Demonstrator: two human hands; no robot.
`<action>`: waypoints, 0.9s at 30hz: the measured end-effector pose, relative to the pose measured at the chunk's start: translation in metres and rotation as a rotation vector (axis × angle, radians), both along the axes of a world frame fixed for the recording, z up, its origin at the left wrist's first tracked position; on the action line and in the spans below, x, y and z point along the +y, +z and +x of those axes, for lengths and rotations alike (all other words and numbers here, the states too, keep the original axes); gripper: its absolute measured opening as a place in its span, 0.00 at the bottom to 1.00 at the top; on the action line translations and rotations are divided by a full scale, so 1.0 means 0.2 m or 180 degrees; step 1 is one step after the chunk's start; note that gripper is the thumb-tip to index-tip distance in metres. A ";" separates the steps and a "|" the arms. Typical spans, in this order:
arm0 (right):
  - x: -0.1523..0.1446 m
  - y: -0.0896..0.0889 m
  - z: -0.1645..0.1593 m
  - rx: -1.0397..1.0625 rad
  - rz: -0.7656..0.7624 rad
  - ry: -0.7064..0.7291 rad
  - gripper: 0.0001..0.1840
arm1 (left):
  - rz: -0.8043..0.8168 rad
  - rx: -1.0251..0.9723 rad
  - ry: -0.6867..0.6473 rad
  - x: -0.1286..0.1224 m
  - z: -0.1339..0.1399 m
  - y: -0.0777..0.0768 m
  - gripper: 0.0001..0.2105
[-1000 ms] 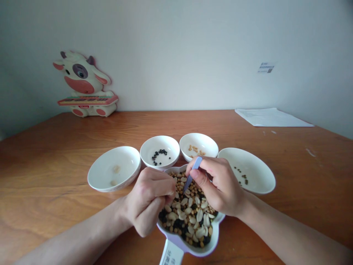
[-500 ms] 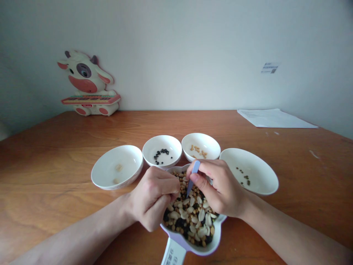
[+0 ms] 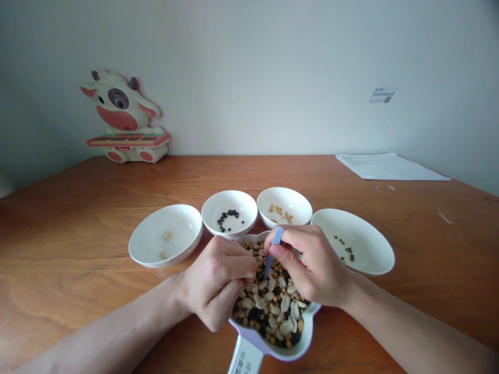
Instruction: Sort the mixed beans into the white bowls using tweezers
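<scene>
Purple tweezers (image 3: 274, 249) are pinched between the thumb and fingers of my right hand (image 3: 314, 265), tips pointing down among mixed beans. Those fill a purple-and-white handled container (image 3: 307, 335), its lobed bowl holding peanut halves (image 3: 286, 302), yellow beans and black beans. My left hand (image 3: 220, 278) is closed over the bowl's left side, its fingertips curled inward; whatever they may hold is hidden. Behind stand white bowls: one (image 3: 142, 244) with two pale pieces, one (image 3: 208, 208) with black beans, one (image 3: 265, 200) with yellow beans, and one (image 3: 374, 244) with small greenish beans.
A cow-shaped toy keyboard (image 3: 127, 122) stands at the back left of the wooden table (image 3: 78, 218). White papers (image 3: 390, 167) lie at the back right, below a label (image 3: 382, 95) on the wall. The container's handle (image 3: 245, 356) points toward me.
My left hand has shifted very slightly right and down over the container. My right hand and the tweezers stay almost where they were.
</scene>
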State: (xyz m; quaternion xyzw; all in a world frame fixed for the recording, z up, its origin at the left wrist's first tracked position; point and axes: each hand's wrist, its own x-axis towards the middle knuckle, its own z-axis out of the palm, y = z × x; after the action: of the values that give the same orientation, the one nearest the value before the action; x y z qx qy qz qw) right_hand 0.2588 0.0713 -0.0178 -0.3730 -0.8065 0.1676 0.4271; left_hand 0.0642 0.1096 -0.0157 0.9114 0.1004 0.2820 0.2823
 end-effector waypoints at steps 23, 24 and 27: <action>0.00 0.00 0.00 -0.0028 -0.0143 0.0261 0.08 | 0.0347 -0.0157 -0.0231 0.03 0.00 -0.02 0.08; 0.00 0.00 0.00 -0.0040 -0.0130 0.0263 0.09 | 0.0340 -0.0151 -0.0226 0.02 0.00 -0.02 0.08; 0.01 0.00 0.00 -0.0043 -0.0086 0.0283 0.09 | 0.0329 -0.0117 -0.0200 0.02 0.00 -0.02 0.08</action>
State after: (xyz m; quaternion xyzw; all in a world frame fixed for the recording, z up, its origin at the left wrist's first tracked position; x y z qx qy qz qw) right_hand 0.2583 0.0727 -0.0174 -0.3437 -0.8227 0.1947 0.4087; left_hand 0.0634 0.1137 -0.0191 0.9221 0.0518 0.2945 0.2454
